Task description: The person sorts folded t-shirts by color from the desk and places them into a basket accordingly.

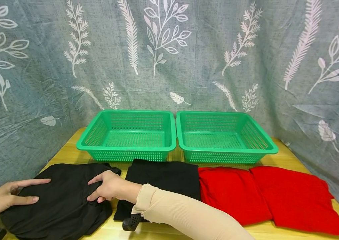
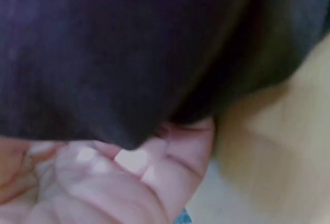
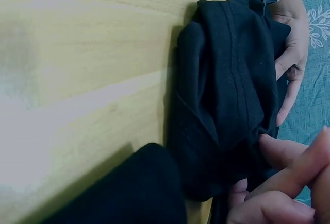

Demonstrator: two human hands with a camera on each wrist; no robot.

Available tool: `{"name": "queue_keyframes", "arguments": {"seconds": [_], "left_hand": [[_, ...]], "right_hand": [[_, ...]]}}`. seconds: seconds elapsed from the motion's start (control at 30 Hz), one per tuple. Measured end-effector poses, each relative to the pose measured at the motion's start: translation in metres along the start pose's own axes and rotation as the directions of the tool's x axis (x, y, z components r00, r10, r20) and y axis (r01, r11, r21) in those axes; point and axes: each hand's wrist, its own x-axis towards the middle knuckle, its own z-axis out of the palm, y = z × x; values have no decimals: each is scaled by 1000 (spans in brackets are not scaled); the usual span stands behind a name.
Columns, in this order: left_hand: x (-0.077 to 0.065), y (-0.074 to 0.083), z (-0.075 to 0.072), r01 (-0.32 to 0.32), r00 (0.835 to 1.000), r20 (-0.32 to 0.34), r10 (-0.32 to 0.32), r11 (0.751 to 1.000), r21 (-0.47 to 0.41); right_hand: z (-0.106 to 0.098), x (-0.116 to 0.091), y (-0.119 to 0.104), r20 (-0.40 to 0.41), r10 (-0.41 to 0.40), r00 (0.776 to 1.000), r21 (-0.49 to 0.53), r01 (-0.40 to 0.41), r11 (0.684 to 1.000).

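Observation:
A loosely folded black garment (image 1: 58,200) lies bunched at the left of the table, with a long seam showing in the right wrist view. My left hand (image 1: 7,200) grips its left edge, thumb and index finger on top. In the left wrist view, the other fingers (image 2: 180,152) of that hand curl beneath the dark cloth (image 2: 103,54). At the garment's right side my right hand (image 1: 109,186) pinches the fabric, thumb and fingertips (image 3: 278,149) at a fold. A second black garment (image 1: 169,176), folded flat, lies just right of it, partly behind my right forearm.
Two green plastic baskets, a left one (image 1: 80,146) and a right one (image 1: 272,148), stand side by side at the back. Two folded red garments, one nearer (image 1: 232,193) and one farther right (image 1: 301,200), lie on the wooden table. A patterned grey-green curtain (image 1: 202,66) surrounds it.

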Motion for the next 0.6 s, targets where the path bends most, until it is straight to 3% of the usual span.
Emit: {"name": "queue_keyframes", "arguments": {"seconds": [0.2,0.37,0.6], "left_hand": [[-2,-5,-5,-47,998,-48,49,998,44],[-8,-7,-9,-139,981,-122,150,986,97],[-11,9,-17,-149,960,-209,186,972,180]], "right_hand": [[-6,-3,-1,44,-25,999,8,25,1000],[-12,-7,-7,53,-68,996,-52,70,996],[-29,-15,-22,86,-113,990,-49,118,992]]}}
